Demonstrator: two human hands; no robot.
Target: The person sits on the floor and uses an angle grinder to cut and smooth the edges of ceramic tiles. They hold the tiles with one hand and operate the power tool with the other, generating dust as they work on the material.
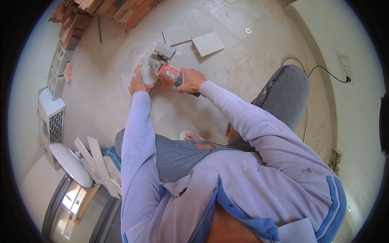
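Observation:
My right hand [191, 80] is closed round the rear of a red angle grinder [169, 73] with a grey metal head. The head points away to the left, beside a small grey tile piece [165, 50]. Left of the grinder, my left hand [140, 84] is low at the floor, thumb and fingers on either side of a pale flat piece [148, 72] that looks like tile. Its edges are hard to make out. Reddish dust marks the floor beyond the fingers. Two larger grey tiles, one flat [177, 35] and one overlapping it [208, 43], lie farther off.
Stacked red bricks [131, 12] stand at the far left, with hollow blocks [61, 58] along the left wall. A white box with a honeycomb grille [52, 107] and pale boards [101, 162] are nearer. At right, a black cord runs to a wall socket [346, 71].

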